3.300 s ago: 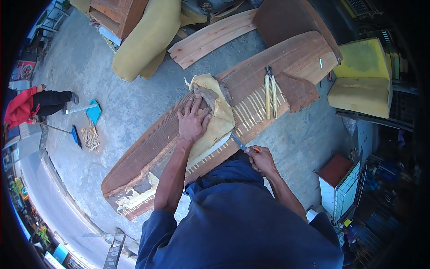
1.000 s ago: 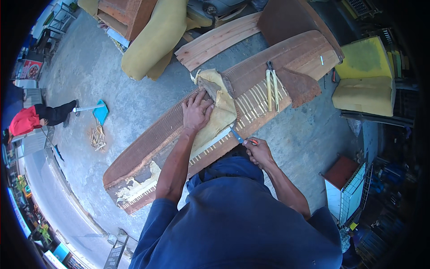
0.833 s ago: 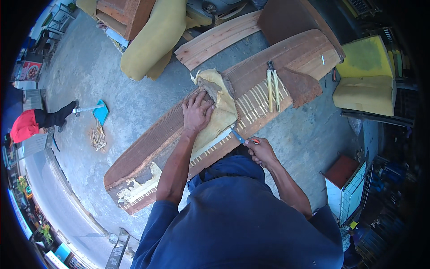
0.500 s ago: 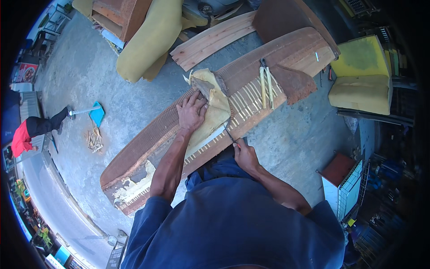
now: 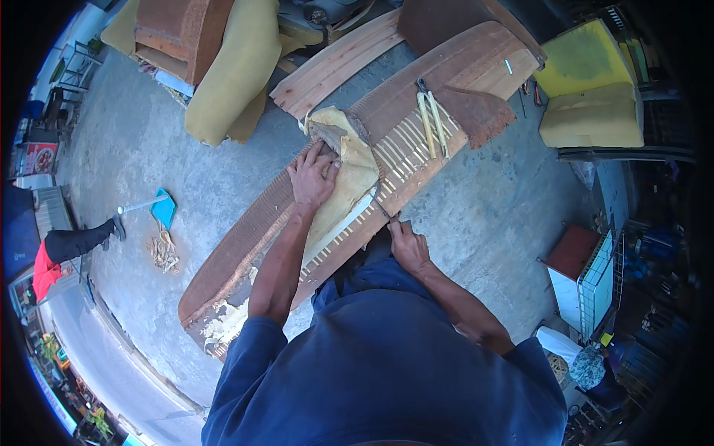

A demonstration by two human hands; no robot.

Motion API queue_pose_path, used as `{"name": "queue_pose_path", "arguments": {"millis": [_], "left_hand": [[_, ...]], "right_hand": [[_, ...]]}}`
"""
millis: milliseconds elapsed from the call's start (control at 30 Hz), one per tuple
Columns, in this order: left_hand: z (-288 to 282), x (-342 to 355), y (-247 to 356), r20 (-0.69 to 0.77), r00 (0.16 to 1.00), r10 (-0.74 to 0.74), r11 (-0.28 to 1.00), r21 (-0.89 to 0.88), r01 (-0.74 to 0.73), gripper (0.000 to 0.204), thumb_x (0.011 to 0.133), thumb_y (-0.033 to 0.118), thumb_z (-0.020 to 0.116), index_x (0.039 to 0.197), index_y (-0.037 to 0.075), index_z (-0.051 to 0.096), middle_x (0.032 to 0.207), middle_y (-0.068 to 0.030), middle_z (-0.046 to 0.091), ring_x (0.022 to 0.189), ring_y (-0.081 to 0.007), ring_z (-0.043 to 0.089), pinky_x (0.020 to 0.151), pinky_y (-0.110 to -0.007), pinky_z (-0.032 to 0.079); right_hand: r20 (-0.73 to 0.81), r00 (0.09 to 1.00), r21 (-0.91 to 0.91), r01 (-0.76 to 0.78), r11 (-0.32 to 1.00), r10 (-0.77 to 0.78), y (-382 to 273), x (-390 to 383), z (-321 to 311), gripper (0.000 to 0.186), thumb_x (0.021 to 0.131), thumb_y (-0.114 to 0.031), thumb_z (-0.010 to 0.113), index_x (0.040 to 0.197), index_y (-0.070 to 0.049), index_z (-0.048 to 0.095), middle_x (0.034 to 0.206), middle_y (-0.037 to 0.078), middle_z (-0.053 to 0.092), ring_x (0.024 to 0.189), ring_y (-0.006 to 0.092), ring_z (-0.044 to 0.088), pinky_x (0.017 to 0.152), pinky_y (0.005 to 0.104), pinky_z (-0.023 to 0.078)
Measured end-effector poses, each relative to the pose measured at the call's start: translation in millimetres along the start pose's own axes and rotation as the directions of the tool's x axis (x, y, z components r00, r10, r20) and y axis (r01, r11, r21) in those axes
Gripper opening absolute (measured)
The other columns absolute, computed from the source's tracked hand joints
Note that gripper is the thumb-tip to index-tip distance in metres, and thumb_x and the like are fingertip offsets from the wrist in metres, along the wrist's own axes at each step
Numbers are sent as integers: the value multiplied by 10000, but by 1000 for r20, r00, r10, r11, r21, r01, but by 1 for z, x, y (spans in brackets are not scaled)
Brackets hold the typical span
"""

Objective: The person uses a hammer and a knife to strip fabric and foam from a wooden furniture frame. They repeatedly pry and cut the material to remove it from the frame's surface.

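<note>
A long, curved furniture panel (image 5: pixel 245 197), ribbed and reddish-brown with a row of pale slats, lies across in front of me. My left hand (image 5: pixel 312 178) rests on a folded, yellowish sheet of padding (image 5: pixel 355 165) on the panel, fingers apart and pressing down. At the panel's near edge, my right hand (image 5: pixel 407 245) is closed round a screwdriver-like tool (image 5: pixel 384 210). Its thin dark shaft points up toward the padding's edge; the handle is hidden in my fist. Pincers (image 5: pixel 431 123) with long pale-yellow handles lie on the slats to the right.
A torn brown flap (image 5: pixel 480 115) hangs off the panel's right part. Beyond stand bare planks (image 5: pixel 338 59) and a yellow foam piece (image 5: pixel 234 82). A yellow foam seat (image 5: pixel 591 115) is at the right. Far left, a bent-over person in red (image 5: pixel 46 271) is near a blue dustpan (image 5: pixel 164 209).
The view has shifted slightly, so the panel sits a little higher. My left hand stays on the padding. My right hand remains at the near edge, its tool less visible now.
</note>
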State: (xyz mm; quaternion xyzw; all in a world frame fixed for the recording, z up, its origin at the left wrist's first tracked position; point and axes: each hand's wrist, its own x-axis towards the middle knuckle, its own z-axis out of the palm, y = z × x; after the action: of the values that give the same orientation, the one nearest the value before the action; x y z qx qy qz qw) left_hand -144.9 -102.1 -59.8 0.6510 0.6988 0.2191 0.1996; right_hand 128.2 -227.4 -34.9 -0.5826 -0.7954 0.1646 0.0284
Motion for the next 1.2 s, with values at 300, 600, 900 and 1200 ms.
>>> {"name": "queue_pose_path", "arguments": {"millis": [300,600,900,1200], "left_hand": [[-37,-23,-18,142,978,-153,975,184,125,476,924,542,672,1195,153,715,1537,-210,418,1444,-361,407,1156,-696,251],[-33,-25,-33,128,987,-98,993,82,88,384,930,498,692,1165,196,724,1285,-137,553,1228,-323,580,1042,-680,367],[-28,-19,-39,102,990,-101,993,64,95,429,901,543,703,1160,203,745,1267,-114,566,1169,-302,617,1014,-641,410],[-44,-20,-26,111,983,-145,986,102,134,445,875,513,746,1148,163,766,1309,-146,608,1180,-333,630,990,-529,485]], "right_hand": [[232,912,524,-410,746,338,-36,12,-67,256,995,-261,652,1104,-36,705,802,213,703,688,354,701,671,444,530],[460,805,665,-591,455,375,-25,19,-49,223,1024,-246,646,1046,-24,664,644,-20,494,474,64,418,414,263,324],[374,894,621,-438,650,245,-12,28,-51,218,1009,-239,666,1062,-30,699,662,5,545,535,85,472,481,288,385],[357,919,575,-357,736,167,-25,24,-63,238,997,-256,673,1000,-22,710,674,28,583,586,99,528,562,308,449]]}}
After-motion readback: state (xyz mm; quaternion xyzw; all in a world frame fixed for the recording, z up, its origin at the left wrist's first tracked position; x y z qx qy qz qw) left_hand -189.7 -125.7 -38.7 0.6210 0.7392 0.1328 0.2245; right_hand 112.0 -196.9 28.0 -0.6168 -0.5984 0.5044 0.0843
